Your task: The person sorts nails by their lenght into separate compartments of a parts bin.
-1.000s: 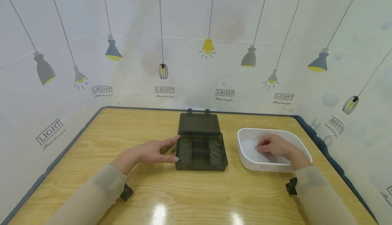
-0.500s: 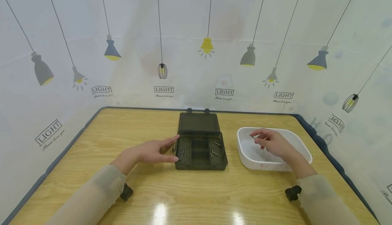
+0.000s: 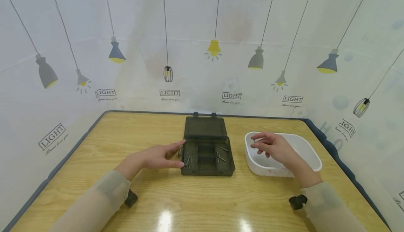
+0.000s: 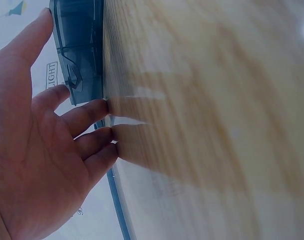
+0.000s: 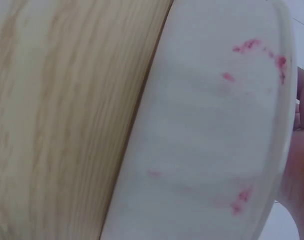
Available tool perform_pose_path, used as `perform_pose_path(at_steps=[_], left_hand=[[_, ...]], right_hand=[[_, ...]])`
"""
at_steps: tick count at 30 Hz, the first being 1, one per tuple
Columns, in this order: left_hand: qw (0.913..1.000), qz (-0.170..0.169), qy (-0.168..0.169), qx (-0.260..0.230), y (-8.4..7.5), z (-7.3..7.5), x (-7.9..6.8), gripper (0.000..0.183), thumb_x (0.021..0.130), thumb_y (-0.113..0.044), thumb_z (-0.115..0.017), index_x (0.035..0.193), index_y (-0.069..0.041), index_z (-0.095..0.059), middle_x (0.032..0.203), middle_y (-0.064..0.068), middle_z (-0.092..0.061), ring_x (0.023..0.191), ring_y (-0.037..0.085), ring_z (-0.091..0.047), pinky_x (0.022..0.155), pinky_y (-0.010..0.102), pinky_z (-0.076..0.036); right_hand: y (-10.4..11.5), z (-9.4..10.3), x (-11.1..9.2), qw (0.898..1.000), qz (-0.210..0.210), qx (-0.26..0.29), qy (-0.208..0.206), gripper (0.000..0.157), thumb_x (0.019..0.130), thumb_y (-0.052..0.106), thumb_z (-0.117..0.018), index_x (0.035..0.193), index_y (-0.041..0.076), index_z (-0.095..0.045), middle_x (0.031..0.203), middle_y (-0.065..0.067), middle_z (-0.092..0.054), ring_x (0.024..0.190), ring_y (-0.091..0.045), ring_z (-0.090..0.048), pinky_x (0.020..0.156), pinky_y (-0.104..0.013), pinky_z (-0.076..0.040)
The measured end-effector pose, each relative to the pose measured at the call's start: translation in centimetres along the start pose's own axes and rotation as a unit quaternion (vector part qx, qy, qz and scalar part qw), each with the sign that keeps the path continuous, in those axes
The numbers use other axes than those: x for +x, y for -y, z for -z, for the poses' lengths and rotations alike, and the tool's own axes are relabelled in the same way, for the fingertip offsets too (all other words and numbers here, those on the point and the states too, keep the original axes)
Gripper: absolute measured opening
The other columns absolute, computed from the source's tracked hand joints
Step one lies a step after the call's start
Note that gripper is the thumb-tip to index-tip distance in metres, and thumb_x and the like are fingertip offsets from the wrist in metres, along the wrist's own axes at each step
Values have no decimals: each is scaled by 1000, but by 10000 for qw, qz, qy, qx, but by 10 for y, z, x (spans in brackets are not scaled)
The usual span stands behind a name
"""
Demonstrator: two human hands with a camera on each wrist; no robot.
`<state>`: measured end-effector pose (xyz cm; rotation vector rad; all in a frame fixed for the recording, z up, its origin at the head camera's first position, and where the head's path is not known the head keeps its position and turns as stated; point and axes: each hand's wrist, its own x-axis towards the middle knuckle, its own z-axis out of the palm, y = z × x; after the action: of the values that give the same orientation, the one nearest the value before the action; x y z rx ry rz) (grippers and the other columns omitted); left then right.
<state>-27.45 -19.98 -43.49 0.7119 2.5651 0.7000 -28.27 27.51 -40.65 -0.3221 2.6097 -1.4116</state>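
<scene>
My left hand [image 3: 154,157] rests against the left side of a dark see-through plastic box [image 3: 206,171], its thumb and fingers spread. In the left wrist view the thumb and index fingertips of that hand [image 4: 47,135] lie right at the box wall [image 4: 84,50]. The box lid [image 3: 205,127] is laid back. Thin screw-like metal pieces [image 3: 188,160] lie in the left compartment, and several similar metal pieces [image 3: 220,157] in the right one. My right hand [image 3: 273,147], over the left part of a white tub [image 3: 268,171], pinches one thin screw-like metal piece [image 3: 254,144] between thumb and index fingertips.
The wooden table [image 3: 195,200] stretches in front of both containers and between them. A patterned cloth [image 3: 195,21] hangs behind and at the sides. Red smears [image 5: 247,46] mark the tub's outer wall.
My right hand has risen from the tub's floor and moved left toward the tub's left rim with the thin metal piece. My left hand and the box have stayed in place.
</scene>
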Motion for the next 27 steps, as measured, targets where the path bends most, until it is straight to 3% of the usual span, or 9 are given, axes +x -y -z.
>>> perform_pose_path(at_steps=[8,18,23,27], left_hand=[[10000,17,16,-26,-1,0,0,102,99,-77,-63,178,-36,-13,181,3,-31,161,38,-43,132,61,-35],[10000,5,1,-32,-2,1,-1,102,100,-77,-63,178,-35,-13,181,5,-33,162,37,-43,132,60,-35],[10000,8,-15,-17,-2,1,-1,102,100,-77,-63,178,-35,-13,181,4,-30,161,39,-43,132,61,-35],[10000,-5,11,-51,-2,0,-1,102,100,-76,-64,178,-35,-13,182,4,-30,161,39,-42,132,61,-34]], right_hand=[[7,-7,-1,9996,248,128,105,39,107,26,-74,140,5,-68,119,-14,-82,86,-16,-72,63,-26,-54],[24,-20,3,9990,232,215,321,38,104,27,-79,131,3,-69,108,-11,-84,73,-15,-72,52,-25,-47],[35,-30,7,9983,280,229,467,36,105,23,-78,132,2,-69,97,-4,-83,70,-15,-73,49,-26,-49],[40,-39,9,9975,325,224,586,36,105,22,-77,132,0,-68,97,-7,-82,71,-20,-75,49,-27,-50]])
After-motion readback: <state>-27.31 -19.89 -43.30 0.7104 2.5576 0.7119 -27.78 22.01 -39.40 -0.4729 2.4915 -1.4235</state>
